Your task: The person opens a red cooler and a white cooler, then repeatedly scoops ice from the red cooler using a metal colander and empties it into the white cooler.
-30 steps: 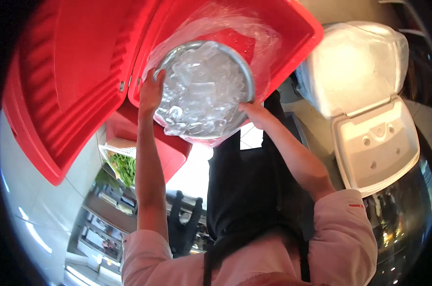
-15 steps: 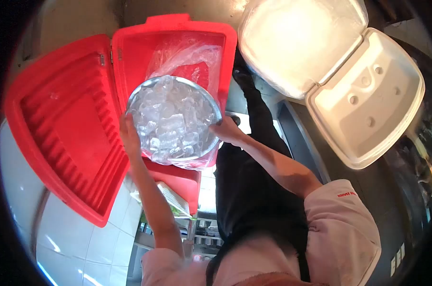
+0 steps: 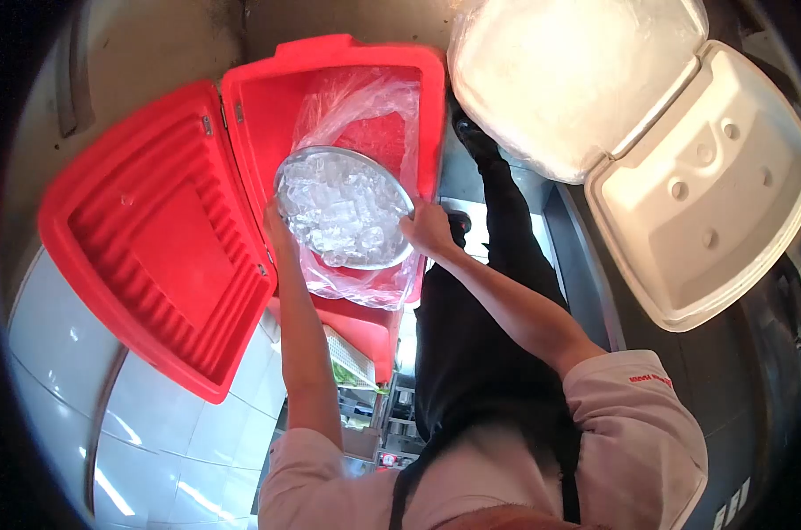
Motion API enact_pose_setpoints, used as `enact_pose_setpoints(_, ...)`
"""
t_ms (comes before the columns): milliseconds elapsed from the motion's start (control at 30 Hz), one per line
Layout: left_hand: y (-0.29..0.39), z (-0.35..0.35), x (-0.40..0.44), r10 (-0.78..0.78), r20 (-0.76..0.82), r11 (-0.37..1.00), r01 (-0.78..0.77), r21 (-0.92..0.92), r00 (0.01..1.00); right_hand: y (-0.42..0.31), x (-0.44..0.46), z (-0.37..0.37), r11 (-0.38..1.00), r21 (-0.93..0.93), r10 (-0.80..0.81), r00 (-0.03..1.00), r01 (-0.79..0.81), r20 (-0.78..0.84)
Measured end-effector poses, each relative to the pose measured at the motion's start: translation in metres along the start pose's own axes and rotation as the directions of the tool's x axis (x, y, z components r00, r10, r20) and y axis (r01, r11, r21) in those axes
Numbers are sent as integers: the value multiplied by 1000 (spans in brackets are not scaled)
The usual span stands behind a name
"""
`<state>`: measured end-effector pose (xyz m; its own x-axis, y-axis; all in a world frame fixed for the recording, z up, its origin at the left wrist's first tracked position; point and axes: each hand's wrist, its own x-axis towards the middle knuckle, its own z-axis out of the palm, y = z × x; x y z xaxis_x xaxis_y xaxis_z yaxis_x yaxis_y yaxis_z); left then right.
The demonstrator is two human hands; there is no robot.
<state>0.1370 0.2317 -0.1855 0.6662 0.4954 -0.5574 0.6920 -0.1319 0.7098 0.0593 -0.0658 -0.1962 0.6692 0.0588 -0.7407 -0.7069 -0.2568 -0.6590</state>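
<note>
A metal bowl (image 3: 398,259) full of clear ice pieces (image 3: 338,208) is held between my two hands, over the open mouth of a red cooler box (image 3: 259,97). My left hand (image 3: 277,223) grips the bowl's left rim, its fingers partly hidden. On the opposite side, my right hand (image 3: 428,229) is closed on the right rim. The bowl tilts a little. Clear plastic lining (image 3: 356,102) hangs inside the cooler around and below the bowl, and the bowl's underside is hidden.
The cooler's ribbed red lid (image 3: 175,247) is swung open to the left. At upper right stands a white container (image 3: 559,71) with its lid (image 3: 701,185) open. Below the cooler is a white basket (image 3: 352,358) with something green. Pale tiles (image 3: 166,442) cover the lower left.
The bowl of ice has gone down and away from me towards the cooler, and looks smaller and more tilted. Both hands keep hold of it. The whole view has shifted slightly.
</note>
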Motion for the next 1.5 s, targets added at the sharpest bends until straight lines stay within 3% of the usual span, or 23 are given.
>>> enact_pose_setpoints(233,82,27,-36,112,23,971,-114,210,993,2,8,-39,996,-4,85,996,-85,-8)
enact_pose_setpoints(300,108,47,-51,246,108,946,-263,189,963,6,6,-56,996,87,43,984,-29,-170)
enact_pose_setpoints(367,147,77,-73,233,263,916,-302,262,936,4,-2,-89,980,187,-9,957,67,-291)
enact_pose_setpoints(500,212,187,-110,276,568,768,-533,355,776,54,17,-150,942,325,99,854,85,-511)
enact_pose_setpoints(533,226,229,-117,310,644,712,-620,330,699,55,18,-172,938,338,96,877,78,-470)
enact_pose_setpoints(567,233,270,-115,329,716,654,-696,297,616,64,22,-186,796,596,119,939,103,-322)
enact_pose_setpoints(600,226,310,-92,421,799,444,-866,231,429,72,28,-201,592,801,90,981,86,-172)
enact_pose_setpoints(633,241,355,-88,213,856,414,-837,358,472,75,31,-218,549,836,135,986,4,-94)
enact_pose_setpoints(667,250,393,-92,212,863,314,-868,385,459,77,31,-230,497,864,181,983,-83,-9)
enact_pose_setpoints(767,250,464,-82,37,808,462,-727,507,588,103,52,-250,200,931,336,914,-306,228)
enact_pose_setpoints(800,264,464,-99,9,788,528,-672,519,616,141,63,-242,430,877,265,958,-216,106)
enact_pose_setpoints(833,270,463,-109,-25,767,584,-614,531,641,114,53,-254,435,851,314,935,-295,164)
enact_pose_setpoints(867,267,462,-109,-8,785,662,-585,468,619,82,45,-267,438,820,360,908,-369,217)
enact_pose_setpoints(933,258,452,-107,26,809,791,-507,343,588,119,58,-257,257,901,164,934,-350,316)
enact_pose_setpoints(1033,257,436,-113,8,890,937,-315,153,456,127,45,-266,39,973,47,973,-227,225)
enact_pose_setpoints(1067,258,427,-118,27,879,931,-332,152,476,90,25,-273,35,985,-59,983,-171,173)
enact_pose_setpoints(1133,263,407,-126,70,848,918,-366,151,525,75,23,-280,257,950,9,983,-179,183)
enact_pose_setpoints(1167,269,395,-127,-14,832,890,-373,263,555,60,21,-284,362,913,43,981,-190,187)
enact_pose_setpoints(1200,257,391,-122,120,813,855,-475,207,570,43,19,-287,635,723,308,948,-271,84)
enact_pose_setpoints(1233,233,389,-116,250,780,804,-571,163,574,103,45,-295,700,662,218,963,-268,160)
enact_pose_setpoints(1300,216,369,-120,382,721,746,-653,130,579,69,27,-303,835,519,220,975,-183,-10)
enact_pose_setpoints(1367,197,338,-124,478,605,776,-629,49,636,71,21,-316,849,508,267,949,-149,-168)
enact_pose_setpoints(1500,130,244,-126,551,418,832,-515,-206,722,28,-5,-316,677,735,59,992,44,-114)
